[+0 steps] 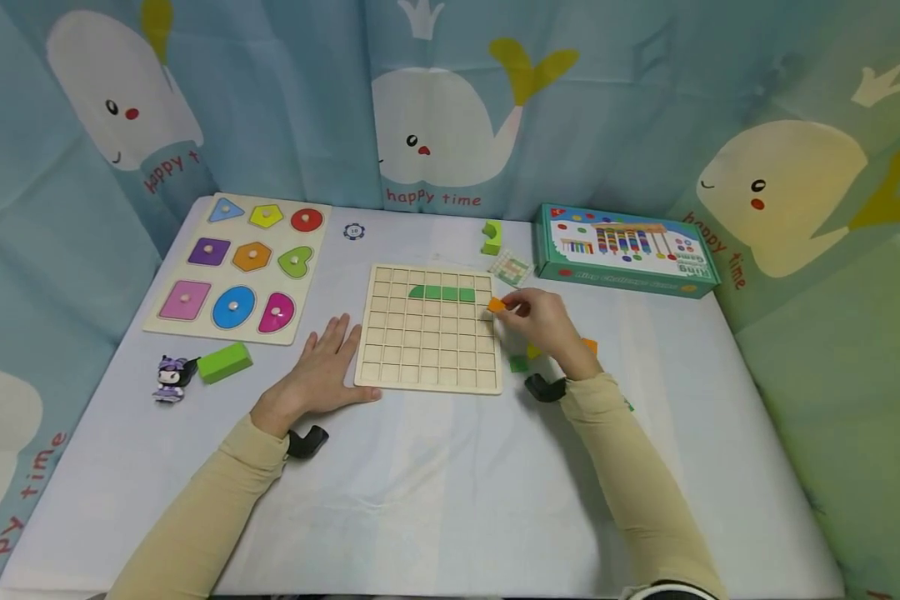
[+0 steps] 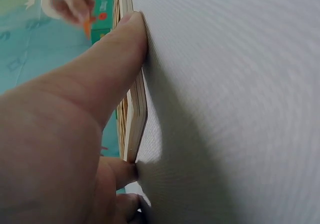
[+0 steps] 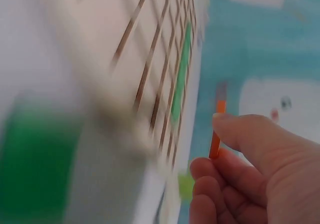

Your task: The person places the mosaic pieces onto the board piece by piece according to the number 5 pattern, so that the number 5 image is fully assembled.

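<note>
A wooden grid board (image 1: 427,337) lies flat on the table, with a row of green tiles (image 1: 442,293) set in its second row from the far edge. My left hand (image 1: 322,371) rests at the board's near left corner, fingers straight, thumb along the board's edge (image 2: 135,119). Between thumb and fingers my right hand (image 1: 543,321) pinches a thin orange tile (image 1: 497,305), held up at the board's right edge. The right wrist view shows this orange tile (image 3: 217,129) edge-on. Loose green (image 1: 519,364) and orange (image 1: 590,346) tiles lie near the right wrist, partly hidden by the arm.
A shape puzzle board (image 1: 243,267) lies at the left, with a small figurine (image 1: 171,379) and a green block (image 1: 225,362) before it. Behind the grid board are a pattern card (image 1: 512,268), a notched green block (image 1: 492,237), a round chip (image 1: 354,231) and a boxed game (image 1: 626,250).
</note>
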### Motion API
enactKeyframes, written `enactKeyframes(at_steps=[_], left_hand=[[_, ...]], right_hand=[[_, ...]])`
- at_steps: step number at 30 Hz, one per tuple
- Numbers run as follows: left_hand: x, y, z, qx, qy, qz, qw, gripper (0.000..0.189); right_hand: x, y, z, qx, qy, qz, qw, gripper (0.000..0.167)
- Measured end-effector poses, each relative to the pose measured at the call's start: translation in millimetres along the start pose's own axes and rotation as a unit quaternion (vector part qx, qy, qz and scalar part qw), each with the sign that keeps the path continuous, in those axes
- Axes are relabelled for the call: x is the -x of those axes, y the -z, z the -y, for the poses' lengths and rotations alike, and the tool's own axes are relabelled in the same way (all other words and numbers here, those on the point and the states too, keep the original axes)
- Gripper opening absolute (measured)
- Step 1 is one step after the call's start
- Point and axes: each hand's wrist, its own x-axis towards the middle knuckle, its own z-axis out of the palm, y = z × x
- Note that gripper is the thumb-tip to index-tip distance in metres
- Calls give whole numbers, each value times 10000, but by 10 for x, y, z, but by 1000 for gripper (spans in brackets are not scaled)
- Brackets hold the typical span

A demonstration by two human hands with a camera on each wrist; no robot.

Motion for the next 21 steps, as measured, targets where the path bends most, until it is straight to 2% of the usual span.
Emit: enactKeyframes(at_steps=[6, 10, 21], left_hand=[[7, 14, -4, 67, 14, 6, 10000, 110], [-2, 12, -14, 52, 11, 31, 10000, 109], [2, 8, 2, 27, 41, 58, 10000, 111]], right_hand=[[-405, -373, 422, -20, 381, 853, 9956, 26], [-571, -541, 588, 126, 448, 1241, 9912, 29], [-703, -754, 689, 172, 375, 1384, 9895, 26]])
